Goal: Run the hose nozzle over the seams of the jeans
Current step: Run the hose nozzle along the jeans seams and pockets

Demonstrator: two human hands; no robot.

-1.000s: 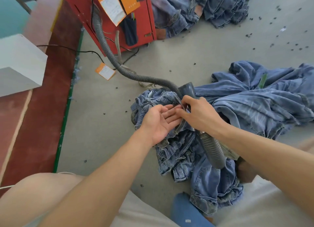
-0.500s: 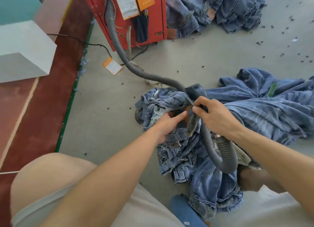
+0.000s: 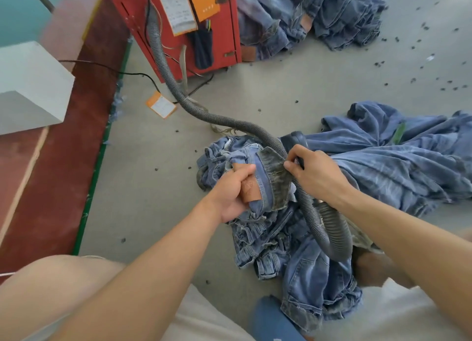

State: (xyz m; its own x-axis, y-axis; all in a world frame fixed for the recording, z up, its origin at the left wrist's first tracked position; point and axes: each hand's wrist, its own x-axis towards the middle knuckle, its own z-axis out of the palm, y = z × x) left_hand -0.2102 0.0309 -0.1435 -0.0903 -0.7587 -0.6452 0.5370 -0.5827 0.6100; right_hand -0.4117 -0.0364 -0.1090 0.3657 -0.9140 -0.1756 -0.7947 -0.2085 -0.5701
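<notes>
— While looking down past two bare forearms: whereabouts of the jeans?
— Bunched on the grey floor at centre, waistband lifted off the heap and turned inside out, presumably to bare the inner seam for cleaning. Lying against a larger denim pile to the right.
— Left hand?
— Closed in a fist round the waistband, thumb pressing a tan leather patch. Seemingly pulling the band taut and steady.
— Right hand?
— Fingers curled, thumb and forefinger pinching the far edge of the turned-out band. Lying across the grey ribbed hose too. Impossible to tell whether gripping that as well.
— And the nozzle?
— Probably the dark rounded piece poking out just beyond the right knuckles, close to the stretched band but not plainly on a seam. Partly hidden, so uncertain.
— Route of the hose?
— Running from a red machine at top, snaking over the floor, passing under the right hand, then looping back in a wide bend beside the right forearm. Likely slack left for free movement.
— Stage of the job?
— Judging by the grip, readying a seam: spreading and tensioning fabric ahead of a pass. Next, needing the nozzle drawn along the band without sucking in loose cloth.
— Anything else?
— A second jeans heap beside the machine, an orange tag, and dark specks scattered about.
</notes>
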